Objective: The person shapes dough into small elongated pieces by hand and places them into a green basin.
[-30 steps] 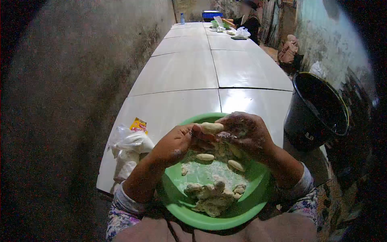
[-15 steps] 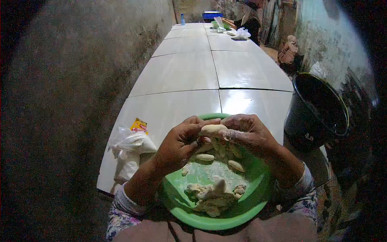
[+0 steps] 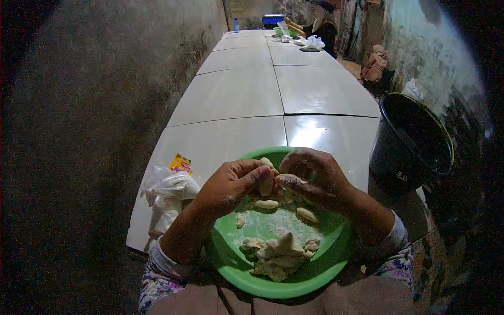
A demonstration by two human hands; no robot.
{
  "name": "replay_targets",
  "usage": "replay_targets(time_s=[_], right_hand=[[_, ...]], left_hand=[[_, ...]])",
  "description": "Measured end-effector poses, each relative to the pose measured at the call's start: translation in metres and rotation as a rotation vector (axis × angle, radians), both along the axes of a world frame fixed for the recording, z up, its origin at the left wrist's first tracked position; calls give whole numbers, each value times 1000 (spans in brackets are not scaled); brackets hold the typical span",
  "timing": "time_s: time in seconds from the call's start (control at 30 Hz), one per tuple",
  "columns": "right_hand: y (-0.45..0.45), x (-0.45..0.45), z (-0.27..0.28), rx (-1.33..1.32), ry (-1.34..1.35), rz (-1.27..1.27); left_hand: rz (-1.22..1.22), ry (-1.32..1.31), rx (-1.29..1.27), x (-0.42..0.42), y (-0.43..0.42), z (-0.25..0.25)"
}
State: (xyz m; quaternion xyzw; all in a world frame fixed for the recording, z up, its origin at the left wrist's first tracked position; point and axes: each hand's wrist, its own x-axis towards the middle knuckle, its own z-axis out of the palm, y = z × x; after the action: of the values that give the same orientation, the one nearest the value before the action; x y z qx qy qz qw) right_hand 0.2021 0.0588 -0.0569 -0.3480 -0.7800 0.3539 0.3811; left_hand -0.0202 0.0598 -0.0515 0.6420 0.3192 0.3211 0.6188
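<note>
Over the far side of a green basin (image 3: 239, 281), my left hand (image 3: 231, 189) pinches a pale, oblong dough piece (image 3: 265, 186), held roughly upright between thumb and fingers. Close beside it is my right hand (image 3: 320, 178), floury, with thumb and fingers curved apart and nothing visible between them. Below the hands, one shaped dough piece (image 3: 266, 204) and another dough piece (image 3: 307, 214) lie in the floured basin. A rough lump of dough (image 3: 278, 257) sits at the near side, with small bits around it.
White powder in plastic bags (image 3: 167, 207) and a yellow packet (image 3: 181, 163) lie left of the basin on the tiled table (image 3: 231, 94). A black bucket (image 3: 415, 142) stands right. Another person (image 3: 323, 31) is at the far end, near a blue container (image 3: 273, 20).
The dough piece has turned from lying sideways between both hands to standing upright in my left hand. My right hand has come away from it, its fingers now apart.
</note>
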Motion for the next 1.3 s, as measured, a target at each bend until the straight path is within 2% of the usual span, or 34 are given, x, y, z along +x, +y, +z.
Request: replay_targets(time_s=[0.07, 0.13, 0.17, 0.23, 0.33, 0.43, 0.47, 0.5, 0.63, 0.7, 0.83, 0.93, 0.97, 1.1, 1.17, 1.3], right_hand=[[-4, -2, 8, 6, -81, -41], [-4, -4, 6, -17, 11, -58], [-2, -5, 5, -17, 11, -58], [2, -7, 4, 237, 21, 76], [-3, -5, 8, 290, -52, 187], [6, 1, 0, 392, -96, 98], [8, 3, 0, 470, -112, 60], [9, 4, 1, 438, -111, 29], [4, 1, 1, 457, -121, 17], [-5, -2, 5, -155, 167, -70], [8, 8, -9, -31, 185, 62], [8, 1, -8, -100, 169, 48], [3, -2, -2, 128, -133, -93], [-3, -4, 1, 194, -46, -64], [-4, -2, 7, 291, -202, 2], [-2, 1, 2, 368, -224, 47]], left_hand=[[17, -43, -10, 1, 1, -9], [-113, -131, -138, -1, 2, -10], [-94, -141, -116, -3, 6, -17], [-156, -96, -139, -6, 6, -16], [-217, 26, -171, -7, 6, -9], [-219, 71, -149, 0, 3, -9], [-126, -22, -162, 6, -3, -8], [-32, -115, -175, 10, -7, -7], [-121, -60, -154, 3, 2, -14], [-115, -33, -209, 3, 2, -11], [-133, 5, -203, 3, 0, -4], [-154, 11, -216, 3, 0, -6], [-116, 38, -204, 5, -2, -3], [-26, 108, -137, 10, -10, -2], [-51, 106, -105, 9, -10, -8], [-98, 107, -119, 8, -10, -7]])
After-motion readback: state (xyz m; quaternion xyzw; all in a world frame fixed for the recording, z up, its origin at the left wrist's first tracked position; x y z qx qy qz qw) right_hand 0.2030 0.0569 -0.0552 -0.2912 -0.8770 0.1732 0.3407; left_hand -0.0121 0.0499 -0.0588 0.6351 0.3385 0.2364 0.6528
